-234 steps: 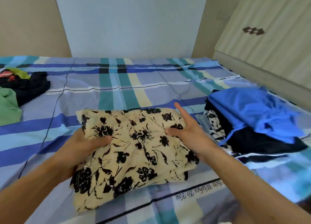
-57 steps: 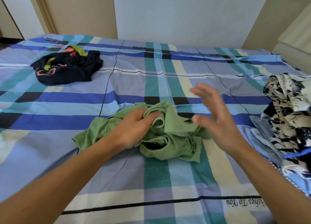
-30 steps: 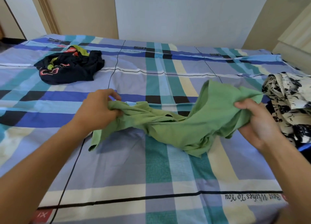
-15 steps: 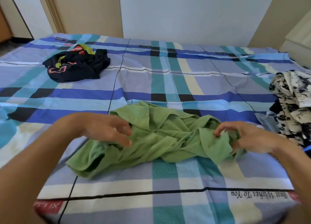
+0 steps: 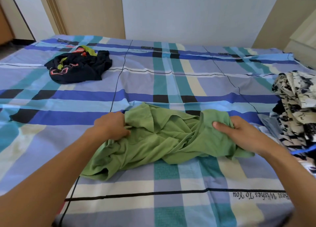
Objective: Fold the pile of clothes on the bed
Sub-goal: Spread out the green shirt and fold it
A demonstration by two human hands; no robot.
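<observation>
pile of clothes [image 5: 78, 68], far left: a dark crumpled heap with red and yellow-green trim, lying on the bed [image 5: 171, 209] well apart from both hands; we judge it as yet to be folded. moving right, the left grip [image 5: 111, 126] is closed, fingers curled into the left end of the green garment [image 5: 162, 138]. this garment lies bunched and creased across the middle of the bed, near us, with no fold made in it that we can see; we take it as the piece in hand, at the spreading stage. the right grip [image 5: 239, 134] holds the garment's right end, thumb on top of the cloth and fingers wrapped behind it. at the far right edge of the view sits a printed stack [image 5: 297, 107], cream and black over darker and blue cloth, which we read as the finished share. so part is done, and one piece in hand and one heap are left. for room, bare sheet runs wide beyond the green garment and to its left. the printed stack is just beside the right grip and crowds that side. the bed's near edge lies close below the garment's hem.
</observation>
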